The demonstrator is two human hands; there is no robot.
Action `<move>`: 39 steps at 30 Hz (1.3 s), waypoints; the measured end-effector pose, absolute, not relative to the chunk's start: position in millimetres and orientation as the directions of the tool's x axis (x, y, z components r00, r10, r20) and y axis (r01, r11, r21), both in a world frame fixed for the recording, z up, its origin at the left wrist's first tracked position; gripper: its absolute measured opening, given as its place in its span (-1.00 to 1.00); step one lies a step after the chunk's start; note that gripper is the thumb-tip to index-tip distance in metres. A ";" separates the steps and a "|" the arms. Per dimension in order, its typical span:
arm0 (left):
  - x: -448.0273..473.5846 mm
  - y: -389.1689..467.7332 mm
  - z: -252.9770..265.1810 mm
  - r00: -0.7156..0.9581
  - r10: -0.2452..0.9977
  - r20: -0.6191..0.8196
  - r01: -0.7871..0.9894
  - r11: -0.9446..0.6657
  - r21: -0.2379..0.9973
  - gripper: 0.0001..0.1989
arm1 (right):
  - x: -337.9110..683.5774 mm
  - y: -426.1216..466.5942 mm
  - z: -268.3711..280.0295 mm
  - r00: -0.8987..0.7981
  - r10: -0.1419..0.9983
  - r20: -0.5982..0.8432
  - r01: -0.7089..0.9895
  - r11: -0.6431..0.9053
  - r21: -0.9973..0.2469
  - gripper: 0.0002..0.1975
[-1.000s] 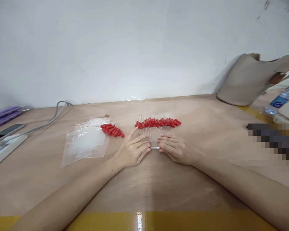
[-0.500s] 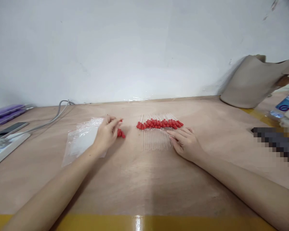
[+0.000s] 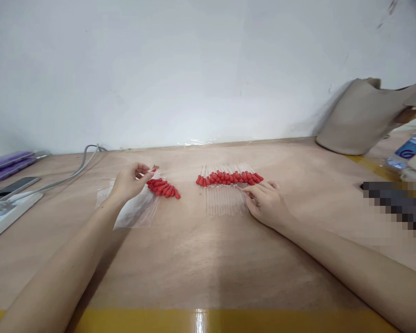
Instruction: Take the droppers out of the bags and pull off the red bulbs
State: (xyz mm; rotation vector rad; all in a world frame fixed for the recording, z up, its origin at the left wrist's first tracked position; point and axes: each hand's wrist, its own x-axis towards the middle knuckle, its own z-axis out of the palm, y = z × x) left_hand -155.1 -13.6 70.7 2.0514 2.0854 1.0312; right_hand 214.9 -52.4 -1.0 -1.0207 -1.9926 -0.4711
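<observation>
Pinching one red, rubbery bulb (image 3: 154, 170) in my left hand (image 3: 131, 181), I have one uncountable heap of club-shaped matching bulbs (image 3: 163, 188) just right of it. My right hand (image 3: 269, 203) curls against one row of slender clear tubes (image 3: 224, 201); whether it pinches one, I cannot tell. Earlier, both hands touched those tubes.

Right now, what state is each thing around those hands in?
Left hand, pinching a small red piece.
Right hand, fingers closed, apparently on a thin clear tube.
Red heap, lying loosely bunched.
Near clear tubes, lying side by side.
Red-ended tubes, lying in a row, red ends nearer the person.
Plastic bags, flat, partly hidden.
Purple packs, stacked.
Cable, curved.
</observation>
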 end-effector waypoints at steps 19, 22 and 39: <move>-144.8 -19.3 71.5 0.181 0.937 0.299 0.933 -0.260 0.250 -0.75 | 216.1 -49.7 -5.9 -0.380 0.495 0.782 0.804 0.594 0.015 -0.86; -141.1 -21.1 73.8 0.157 0.909 0.386 0.937 -0.260 0.232 -0.74 | 215.1 -50.1 -5.2 -0.379 0.491 0.784 0.801 0.598 0.013 -0.86; -25.7 -66.3 20.8 0.685 0.695 0.220 0.642 -0.718 0.270 -0.48 | 203.2 -56.6 3.1 -0.547 0.392 0.740 0.645 0.761 0.074 -0.81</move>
